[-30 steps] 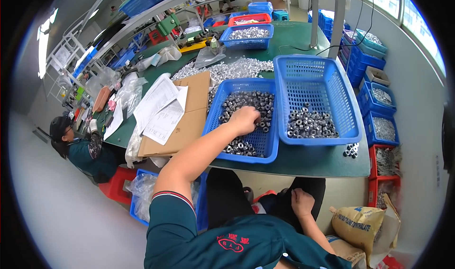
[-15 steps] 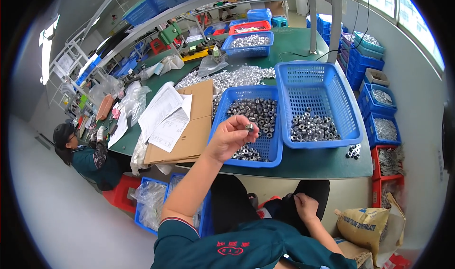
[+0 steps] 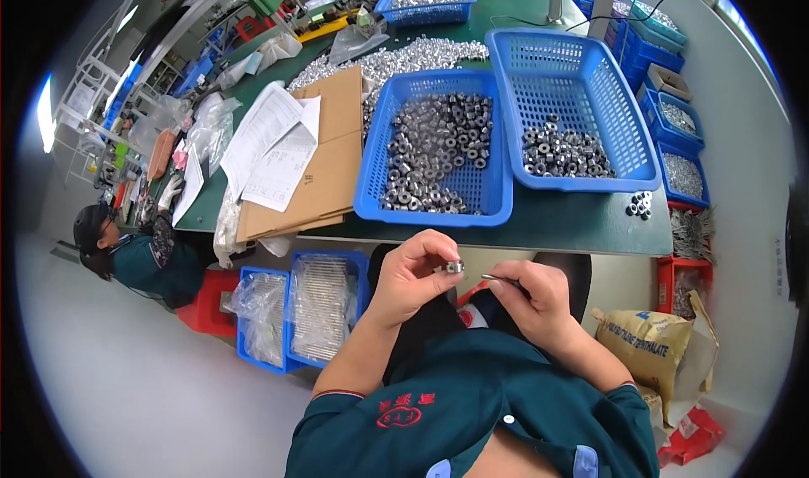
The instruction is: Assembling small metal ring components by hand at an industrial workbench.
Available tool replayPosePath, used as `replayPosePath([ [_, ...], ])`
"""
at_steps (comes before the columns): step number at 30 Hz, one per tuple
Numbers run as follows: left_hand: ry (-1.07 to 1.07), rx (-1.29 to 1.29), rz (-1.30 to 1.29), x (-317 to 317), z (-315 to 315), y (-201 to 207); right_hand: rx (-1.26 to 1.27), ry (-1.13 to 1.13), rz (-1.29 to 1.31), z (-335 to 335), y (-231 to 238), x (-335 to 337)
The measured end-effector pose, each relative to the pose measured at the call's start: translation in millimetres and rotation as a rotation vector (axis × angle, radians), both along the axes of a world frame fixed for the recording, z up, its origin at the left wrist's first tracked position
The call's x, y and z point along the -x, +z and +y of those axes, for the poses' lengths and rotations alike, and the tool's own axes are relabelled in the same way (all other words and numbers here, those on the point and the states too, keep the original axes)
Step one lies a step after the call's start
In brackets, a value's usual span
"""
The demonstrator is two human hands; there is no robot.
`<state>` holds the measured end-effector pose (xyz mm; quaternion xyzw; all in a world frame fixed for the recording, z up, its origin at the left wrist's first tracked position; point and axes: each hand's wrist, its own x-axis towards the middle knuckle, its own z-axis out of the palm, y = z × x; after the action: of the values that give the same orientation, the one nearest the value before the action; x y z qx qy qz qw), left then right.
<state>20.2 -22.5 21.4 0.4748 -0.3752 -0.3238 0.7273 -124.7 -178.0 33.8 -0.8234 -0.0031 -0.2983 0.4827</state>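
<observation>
- We see a red emblem (image 3: 400, 414) with lettering on the dark green shirt (image 3: 497, 385)
- We make out bold dark print on the tan sack (image 3: 642, 349) at right, and fine print in rows on the white papers (image 3: 271, 149) lying on the cardboard (image 3: 339, 153)
- We find the left hand (image 3: 411, 280) pinching a small metal collar (image 3: 455, 267) between thumb and fingers, in front of the green table (image 3: 590, 229)
- We see the right hand (image 3: 539, 301) closed on a thin metal tool (image 3: 490, 276), its tip near the collar but apart
- We notice similar collars heaped in the left basket (image 3: 434, 218), beyond the hands
</observation>
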Motion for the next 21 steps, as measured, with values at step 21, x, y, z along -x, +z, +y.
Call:
replayPosePath([
  [21, 0.101, -0.131, -0.445, 17, 10, 4, -0.141, 0.032, 0.122, 24, -9, 9],
])
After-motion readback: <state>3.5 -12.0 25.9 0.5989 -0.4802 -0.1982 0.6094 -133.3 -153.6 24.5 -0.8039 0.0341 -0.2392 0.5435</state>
